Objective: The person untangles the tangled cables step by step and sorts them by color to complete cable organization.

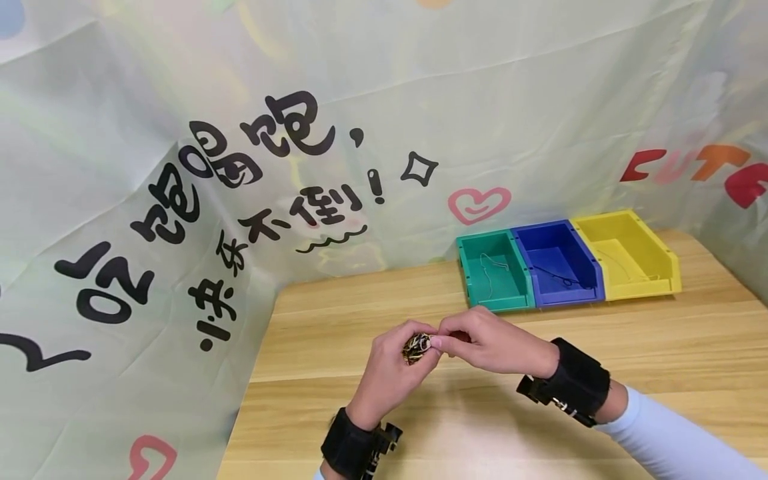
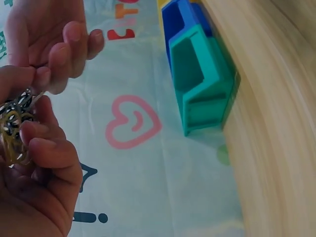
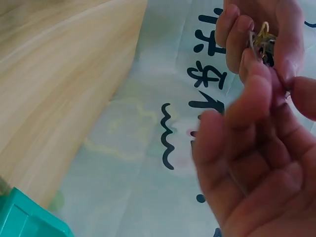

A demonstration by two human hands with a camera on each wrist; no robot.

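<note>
1. The head view shows both hands meeting above the table [image 1: 336, 313], with a tangled bundle of cords [image 1: 417, 347] in the left hand [image 1: 390, 363]; the left fingers are curled around it.
2. The right hand [image 1: 495, 340] has thumb and forefinger pinched together at the bundle's edge, on a pale strand [image 1: 429, 341]; its other end is lost in the tangle.
3. The left wrist view brings out yellow, dark and pale loops in the bundle, which look small and crowded from the head. The right wrist view shows the right hand's other fingers loosely bent, partly blurred, with one yellow loop standing up beyond them.
4. Only the head view looks into the bins: thin cords lie in the green bin [image 1: 510, 303], the blue bin [image 1: 573, 295] and the yellow bin [image 1: 642, 288].
5. The bins stand side by side near the table's far edge, green nearest the hands.
6. The printed cloth [image 1: 372, 80] rises along the far and left edges. A broad stretch of wood runs from the hands to the left edge; the room between right hand and green bin is tighter.
</note>
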